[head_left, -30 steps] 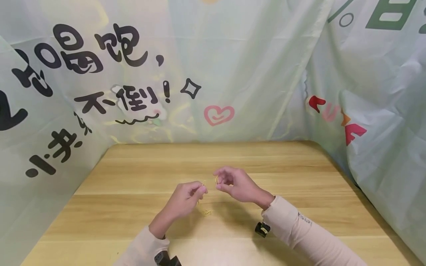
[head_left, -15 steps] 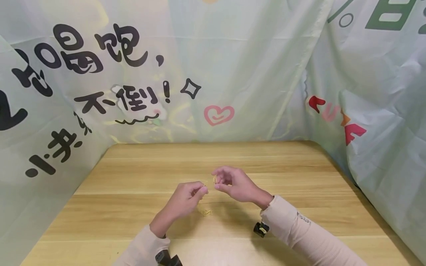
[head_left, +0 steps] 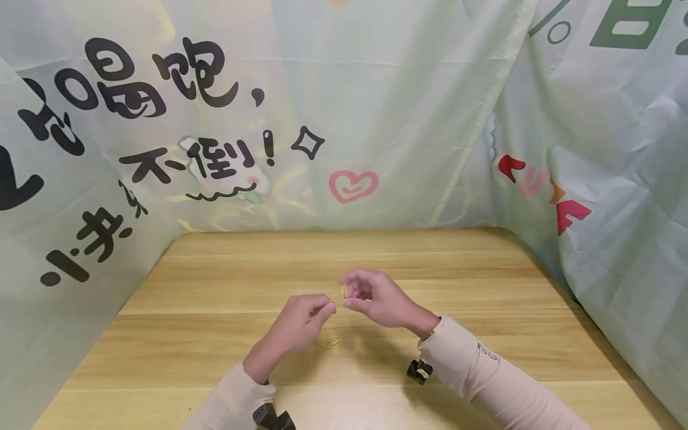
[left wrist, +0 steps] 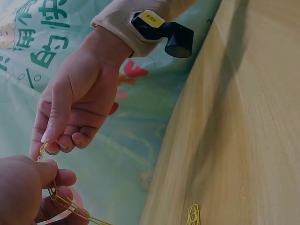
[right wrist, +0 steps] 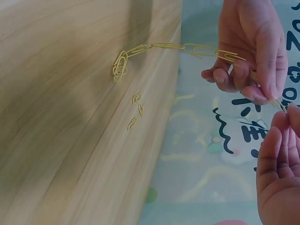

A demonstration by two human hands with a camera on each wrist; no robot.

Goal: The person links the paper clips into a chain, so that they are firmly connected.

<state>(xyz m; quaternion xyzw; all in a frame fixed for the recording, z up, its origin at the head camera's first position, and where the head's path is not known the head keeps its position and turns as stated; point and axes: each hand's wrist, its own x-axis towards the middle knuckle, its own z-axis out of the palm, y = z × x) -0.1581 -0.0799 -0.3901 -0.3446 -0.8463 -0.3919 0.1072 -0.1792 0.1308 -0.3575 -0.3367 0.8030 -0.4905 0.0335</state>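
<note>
The left hand (head_left: 297, 323) pinches one end of a chain of yellow paper clips (right wrist: 168, 45) between thumb and fingertips, held up above the bench (head_left: 215, 275). From that grip the chain passes under the curled fingers and slopes down, its far end heaped in a small tangle (right wrist: 120, 66) on the bench, below the hands and nearer the person.

The right hand (head_left: 381, 300), its fingers narrowed to a pinch, holds a yellow clip (left wrist: 42, 148) right at the tips of the left hand's thumb and finger. The two hands face each other there, fingertips just apart; whether this clip is hooked into the chain cannot be told.

Three loose clips (right wrist: 136, 98) lie on the bench beside the tangle, near one another, well apart from both hands. A printed cloth (head_left: 408, 119) hangs behind the bench.
</note>
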